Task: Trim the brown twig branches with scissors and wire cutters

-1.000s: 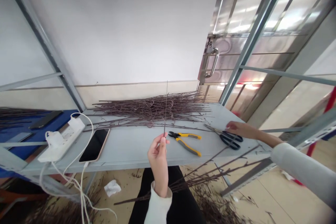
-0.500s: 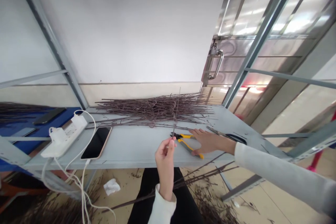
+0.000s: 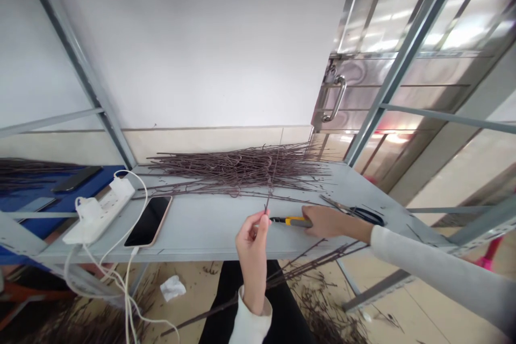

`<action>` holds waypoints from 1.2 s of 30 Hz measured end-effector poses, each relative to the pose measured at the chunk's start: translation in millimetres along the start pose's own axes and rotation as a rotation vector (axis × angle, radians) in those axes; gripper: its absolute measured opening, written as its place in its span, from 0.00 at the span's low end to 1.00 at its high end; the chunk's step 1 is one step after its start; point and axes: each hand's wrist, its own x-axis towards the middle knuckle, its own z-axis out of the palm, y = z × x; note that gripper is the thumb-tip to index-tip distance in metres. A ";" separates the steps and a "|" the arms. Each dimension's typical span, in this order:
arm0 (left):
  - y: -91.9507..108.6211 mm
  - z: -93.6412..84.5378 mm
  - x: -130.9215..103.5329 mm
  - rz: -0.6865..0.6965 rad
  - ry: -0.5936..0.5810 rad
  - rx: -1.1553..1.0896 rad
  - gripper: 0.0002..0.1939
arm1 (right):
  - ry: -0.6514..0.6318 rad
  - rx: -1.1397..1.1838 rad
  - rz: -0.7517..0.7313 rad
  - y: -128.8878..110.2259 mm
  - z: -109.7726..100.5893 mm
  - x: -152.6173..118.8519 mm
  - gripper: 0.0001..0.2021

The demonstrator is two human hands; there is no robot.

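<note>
My left hand (image 3: pixel 255 239) pinches the lower end of a thin brown twig (image 3: pixel 275 169), which points up and away over the shelf. To its right, my right hand (image 3: pixel 328 220) is wrapped round the grips of pliers (image 3: pixel 296 221) with yellow and grey handles. The dark jaws of the pliers lie close to my left fingertips; whether they touch the twig I cannot tell. Behind both hands a pile of brown twigs (image 3: pixel 229 166) spreads along the back of the grey shelf (image 3: pixel 193 226). Several longer branches (image 3: pixel 278 279) rest across my lap, below my right hand.
Scissors (image 3: pixel 358 213) with dark handles lie beyond my right wrist. At the left are a phone (image 3: pixel 149 220) on a white cable and a white power strip (image 3: pixel 100 212). Grey metal posts (image 3: pixel 403 72) frame the shelf. Twig scraps and a crumpled tissue (image 3: pixel 172 287) lie on the floor.
My right hand, flat over the spread pliers before, has closed round their handles and brought the jaws level beside my left fingers. My left hand still holds the twig in about the same place.
</note>
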 end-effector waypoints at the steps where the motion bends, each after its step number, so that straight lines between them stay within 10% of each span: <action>1: 0.5 -0.8 0.5 0.004 -0.002 0.010 0.18 | -0.017 0.041 -0.004 2.0 -4.3 -2.8 0.09; 14: -2.6 2.4 -0.4 -0.002 0.075 0.006 0.22 | 0.117 0.484 -0.102 -14.5 -52.1 -43.0 0.19; 36: 4.4 -0.1 -7.6 0.043 -0.011 0.141 0.18 | 0.279 0.212 -0.200 -45.4 -57.8 -34.5 0.10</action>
